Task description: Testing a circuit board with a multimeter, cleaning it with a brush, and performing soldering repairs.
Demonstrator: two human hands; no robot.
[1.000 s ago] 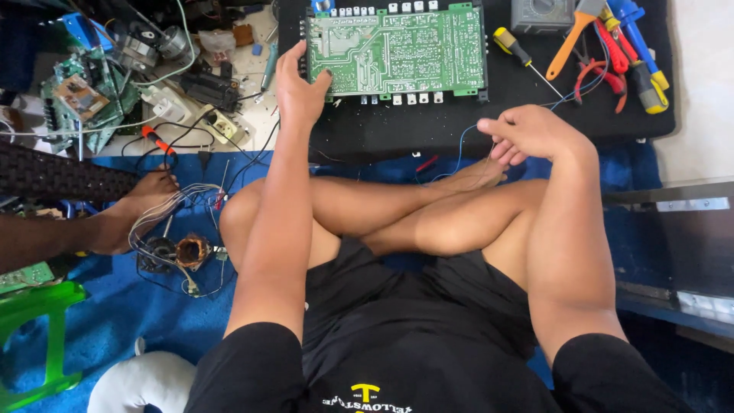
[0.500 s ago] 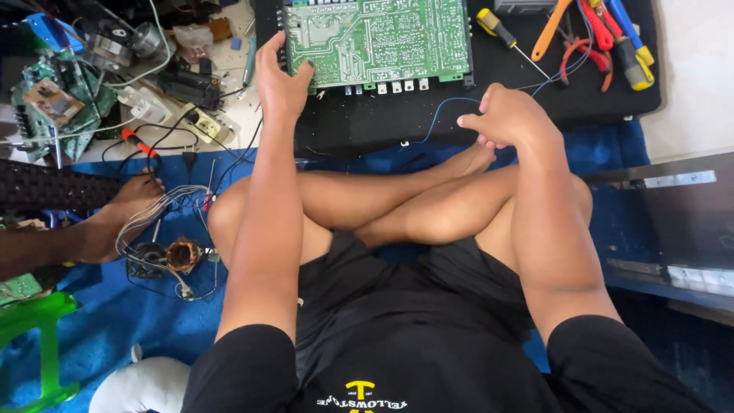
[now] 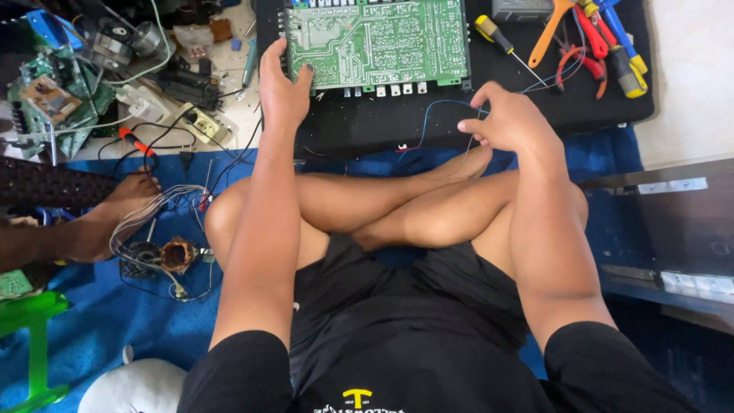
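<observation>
1. Black mat (image 3: 367, 126), one: lay on the floor ahead of the crossed legs and carried the board and the hand tools.
2. Green circuit board (image 3: 375, 42), one: lay flat on the mat's far left part, its near edge lined with small white connectors.
3. Left hand (image 3: 281, 88), one: rested at the board's near left corner, fingers spread and laid on the board's edge, thumb on the mat beside it; open, pressing rather than clasping.
4. Right hand (image 3: 508, 118), one: hovered over the mat's near edge, to the right of the board, fingers curled and pinched on the thin wires.
5. Thin wires (image 3: 428, 115), at least two, one blue and one pale: ran from the right hand across the mat toward the board's near edge; where they ended could not be told.
6. Yellow-handled screwdriver (image 3: 497, 38), one: lay on the mat just right of the board.
7. Pliers and cutters (image 3: 592, 38), several with orange, red, blue and yellow handles: piled at the mat's far right corner; the exact count could not be told.
8. Blue cloth (image 3: 115, 321), one: spread under the mat's near edge and the legs.
9. Another person's foot (image 3: 126, 203), one: rested on the cloth's left side beside a bundle of white wires (image 3: 164, 200).
10. Copper-wound coil (image 3: 178, 254), one: lay on the cloth near that foot.
</observation>
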